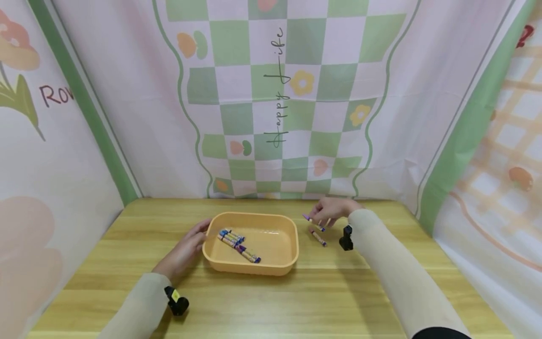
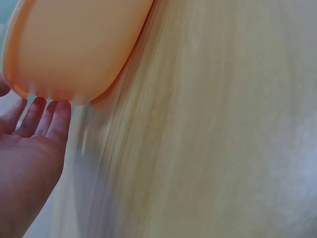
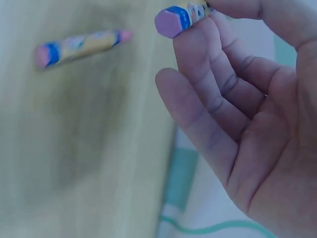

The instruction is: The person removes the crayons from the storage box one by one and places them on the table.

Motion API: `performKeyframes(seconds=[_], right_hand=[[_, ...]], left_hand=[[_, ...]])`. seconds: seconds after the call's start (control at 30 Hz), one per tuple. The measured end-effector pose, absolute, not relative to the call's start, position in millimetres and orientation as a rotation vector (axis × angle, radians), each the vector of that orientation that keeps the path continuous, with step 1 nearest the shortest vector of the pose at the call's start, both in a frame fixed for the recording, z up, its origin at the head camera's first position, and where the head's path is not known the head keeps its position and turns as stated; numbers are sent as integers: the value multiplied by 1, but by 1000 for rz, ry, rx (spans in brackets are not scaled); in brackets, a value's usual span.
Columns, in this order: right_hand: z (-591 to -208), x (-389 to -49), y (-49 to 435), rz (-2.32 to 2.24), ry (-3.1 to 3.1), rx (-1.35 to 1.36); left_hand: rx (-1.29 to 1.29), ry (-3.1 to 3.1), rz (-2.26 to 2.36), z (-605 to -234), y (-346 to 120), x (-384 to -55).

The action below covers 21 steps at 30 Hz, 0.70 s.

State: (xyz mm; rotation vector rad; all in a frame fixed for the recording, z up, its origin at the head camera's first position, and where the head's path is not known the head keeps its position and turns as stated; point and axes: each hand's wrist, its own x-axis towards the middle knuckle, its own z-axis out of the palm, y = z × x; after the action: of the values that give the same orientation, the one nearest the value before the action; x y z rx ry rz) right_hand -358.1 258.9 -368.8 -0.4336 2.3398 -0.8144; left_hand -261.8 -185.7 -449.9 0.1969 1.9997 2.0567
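A yellow-orange plastic tray (image 1: pixel 271 270) stands on the table with several paper-wrapped crayons (image 1: pixel 230 240) inside, mostly towards its left half. My left hand (image 1: pixel 186 249) is at the tray's left end. In the left wrist view its nearly straight fingertips (image 2: pixel 60 110) touch the tray's outer wall (image 2: pixel 74 49). To the right of the tray, my right hand (image 1: pixel 332 211) pinches a purple-tipped crayon (image 3: pixel 184 19) between thumb and fingers, just above the table. Another crayon (image 1: pixel 318 238), pinkish at its ends in the right wrist view, lies on the table below that hand.
The wood-grain table (image 1: pixel 262 306) ends at the back against a hanging cloth (image 1: pixel 267 117) with green checks. Printed cloths also hang at the left and right sides. A small black camera (image 1: pixel 346 238) is on the right wrist, another (image 1: pixel 177 301) on the left.
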Motion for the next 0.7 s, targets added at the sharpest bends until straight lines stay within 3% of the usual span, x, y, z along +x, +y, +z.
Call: performKeyframes(seconds=[0.7], right_hand=[[-419,-346,289,-1002,2293,-270]], left_hand=[[209,2009,2044,-451,-186,-263]])
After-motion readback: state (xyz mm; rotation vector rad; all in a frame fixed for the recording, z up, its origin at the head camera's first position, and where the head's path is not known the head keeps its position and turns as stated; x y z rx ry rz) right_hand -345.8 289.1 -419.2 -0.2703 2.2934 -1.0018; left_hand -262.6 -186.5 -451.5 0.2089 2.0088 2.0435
